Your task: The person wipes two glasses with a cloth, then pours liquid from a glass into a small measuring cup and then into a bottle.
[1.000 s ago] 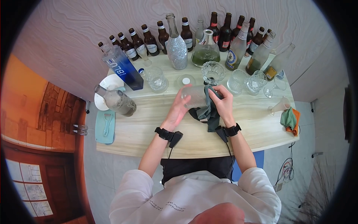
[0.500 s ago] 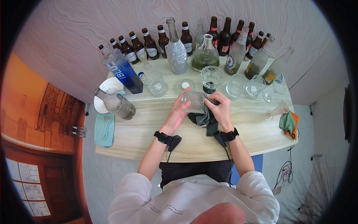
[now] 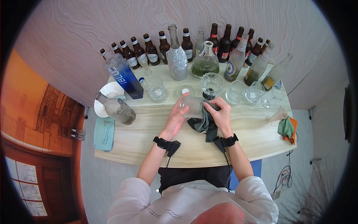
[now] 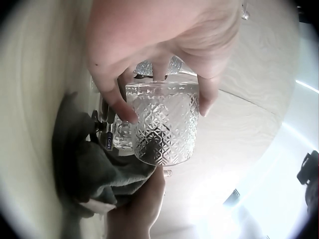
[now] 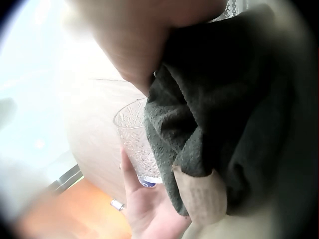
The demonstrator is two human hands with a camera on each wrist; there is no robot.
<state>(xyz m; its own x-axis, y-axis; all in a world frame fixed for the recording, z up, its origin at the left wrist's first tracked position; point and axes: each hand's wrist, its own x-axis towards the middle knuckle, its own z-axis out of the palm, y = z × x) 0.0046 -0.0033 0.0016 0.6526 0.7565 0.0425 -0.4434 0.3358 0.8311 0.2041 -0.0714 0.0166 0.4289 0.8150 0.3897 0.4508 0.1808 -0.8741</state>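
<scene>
Over the middle of the table, my left hand (image 3: 174,118) holds a clear glass tumbler (image 3: 192,107) with a cut diamond pattern, tipped on its side. Its fingers and thumb (image 4: 124,110) spread round one end of the glass in the left wrist view. My right hand (image 3: 220,114) pinches a dark grey-green cloth (image 3: 203,125) at the tumbler's other end, the one with the open rim. Part of the cloth hangs below the glass toward the tabletop. In the right wrist view a pale tag (image 5: 202,196) shows on the cloth, which hides part of the tumbler.
Just beyond my hands stand a footed glass bowl (image 3: 212,83) and several tumblers. A blue bottle (image 3: 125,78) and a tilted clear bottle (image 3: 117,108) are at left, near a cutting board (image 3: 103,138) with a peeler. Folded cloths (image 3: 287,130) lie at the right edge; several bottles line the back.
The cloth has shifted up over the tumbler's right end compared with half a second ago. My right fingers have moved along with it, while the left hand keeps its hold. The head view has tilted slightly.
</scene>
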